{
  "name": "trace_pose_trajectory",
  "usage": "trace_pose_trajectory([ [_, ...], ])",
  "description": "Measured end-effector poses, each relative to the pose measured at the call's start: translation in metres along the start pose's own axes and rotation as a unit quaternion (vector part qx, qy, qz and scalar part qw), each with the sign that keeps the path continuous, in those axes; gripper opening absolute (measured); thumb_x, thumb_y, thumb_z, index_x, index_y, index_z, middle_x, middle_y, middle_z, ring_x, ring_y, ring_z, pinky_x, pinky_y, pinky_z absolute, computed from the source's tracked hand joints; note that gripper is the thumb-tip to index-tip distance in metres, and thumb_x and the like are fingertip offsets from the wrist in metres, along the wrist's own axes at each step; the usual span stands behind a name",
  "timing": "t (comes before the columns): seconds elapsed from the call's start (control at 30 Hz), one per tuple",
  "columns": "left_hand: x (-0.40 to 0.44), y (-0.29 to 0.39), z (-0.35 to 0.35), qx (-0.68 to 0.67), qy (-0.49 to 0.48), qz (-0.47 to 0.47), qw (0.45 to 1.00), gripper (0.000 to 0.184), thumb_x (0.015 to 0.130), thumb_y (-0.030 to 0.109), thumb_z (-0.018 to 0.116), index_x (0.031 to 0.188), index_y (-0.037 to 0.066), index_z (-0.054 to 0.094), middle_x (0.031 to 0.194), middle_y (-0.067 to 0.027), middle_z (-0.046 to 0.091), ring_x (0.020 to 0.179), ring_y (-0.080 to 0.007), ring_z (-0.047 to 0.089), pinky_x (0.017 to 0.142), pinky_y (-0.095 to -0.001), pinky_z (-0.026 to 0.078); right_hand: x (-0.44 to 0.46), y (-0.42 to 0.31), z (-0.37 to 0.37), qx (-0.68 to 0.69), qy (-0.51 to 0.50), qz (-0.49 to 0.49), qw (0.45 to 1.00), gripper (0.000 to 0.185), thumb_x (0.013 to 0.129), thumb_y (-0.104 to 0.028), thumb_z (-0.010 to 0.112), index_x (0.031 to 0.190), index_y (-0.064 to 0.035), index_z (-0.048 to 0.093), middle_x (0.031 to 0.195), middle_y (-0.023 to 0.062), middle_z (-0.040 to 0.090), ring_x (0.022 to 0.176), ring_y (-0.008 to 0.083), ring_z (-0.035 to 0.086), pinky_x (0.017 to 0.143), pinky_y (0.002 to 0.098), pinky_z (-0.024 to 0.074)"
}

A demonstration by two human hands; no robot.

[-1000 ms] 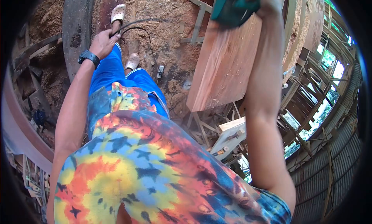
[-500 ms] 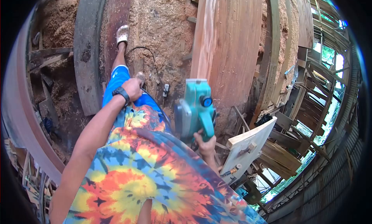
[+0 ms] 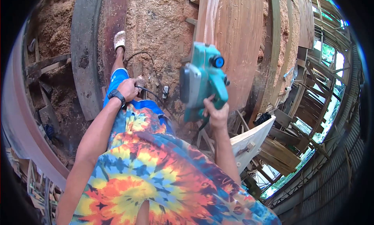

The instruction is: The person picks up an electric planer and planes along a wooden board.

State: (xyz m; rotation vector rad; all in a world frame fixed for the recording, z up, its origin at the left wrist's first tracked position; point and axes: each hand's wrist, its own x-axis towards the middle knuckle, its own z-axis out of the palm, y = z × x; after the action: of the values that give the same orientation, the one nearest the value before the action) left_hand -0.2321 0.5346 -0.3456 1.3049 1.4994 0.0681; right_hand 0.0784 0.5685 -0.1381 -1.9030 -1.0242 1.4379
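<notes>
One teal power planer (image 3: 204, 81) ahead of right hand (image 3: 216, 112), handle gripped

Wood slab (image 3: 242, 34) cut off by top edge, one near corner hidden behind blurred planer (image 3: 202, 81); shirt (image 3: 156, 178) cut off below.

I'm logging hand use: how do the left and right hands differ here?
The left hand grips a black cable; the right hand holds the green power tool by its handle. The left hand wears a watch at the wrist; the right hand has none. The left hand is by the blue shorts, the right near the wooden slab. Both are gloveless.
</notes>
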Motion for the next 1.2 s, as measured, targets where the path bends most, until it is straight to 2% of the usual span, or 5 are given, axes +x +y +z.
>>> trace_pose_trajectory([
  [0.4,0.048,0.005,-0.079,-0.069,0.058,-0.015,0.996,0.028,0.088,0.023,0.068,0.092,-0.005,0.065,0.088,-0.0272,0.068,0.087,-0.0422,0.066,0.076,-0.0483,0.05,0.274,-0.19,0.078,-0.001,-0.083,-0.122,0.989,0.026,0.082,-0.023,0.079,0.087,-0.0038,0.062,0.059,0.0038,0.055,0.043,0.016,0.052,0.042,0.0323,0.0432],
  [0.77,0.053,0.007,-0.143,-0.105,0.143,0.008,0.984,0.025,0.089,0.021,0.067,0.095,-0.003,0.063,0.089,-0.0235,0.067,0.087,-0.0363,0.066,0.078,-0.0442,0.049,0.455,-0.335,0.125,0.072,-0.217,-0.005,0.973,0.034,0.098,-0.032,0.063,0.068,-0.0198,0.051,0.056,-0.0079,0.039,0.046,0.008,0.04,0.042,0.0229,0.036],
  [0.87,0.039,0.008,-0.149,-0.099,0.134,-0.025,0.986,0.026,0.088,0.022,0.068,0.096,-0.002,0.064,0.091,-0.0248,0.067,0.09,-0.0382,0.067,0.079,-0.045,0.05,0.405,-0.294,0.112,0.018,-0.162,-0.041,0.986,0.035,0.1,-0.04,0.057,0.074,-0.0174,0.054,0.058,-0.0065,0.039,0.046,0.0086,0.042,0.043,0.0235,0.0377],
  [0.93,0.032,0.005,-0.144,-0.102,0.143,-0.029,0.984,0.028,0.088,0.025,0.068,0.094,-0.002,0.063,0.092,-0.0282,0.067,0.092,-0.0446,0.065,0.079,-0.0491,0.049,0.36,-0.245,0.094,-0.016,-0.125,-0.117,0.985,0.026,0.086,-0.027,0.075,0.078,-0.0061,0.062,0.057,0.0035,0.054,0.047,0.016,0.053,0.045,0.0324,0.0445],
  [1.2,0.014,-0.003,-0.083,-0.063,0.125,-0.004,0.99,0.021,0.08,0.017,0.07,0.089,-0.002,0.069,0.09,-0.0243,0.068,0.089,-0.0384,0.067,0.081,-0.0466,0.051,0.088,-0.058,0.024,-0.026,-0.024,-0.05,0.998,0.019,0.086,-0.012,0.076,0.089,-0.005,0.059,0.066,0.0011,0.058,0.048,0.0096,0.053,0.044,0.0266,0.0428],
])
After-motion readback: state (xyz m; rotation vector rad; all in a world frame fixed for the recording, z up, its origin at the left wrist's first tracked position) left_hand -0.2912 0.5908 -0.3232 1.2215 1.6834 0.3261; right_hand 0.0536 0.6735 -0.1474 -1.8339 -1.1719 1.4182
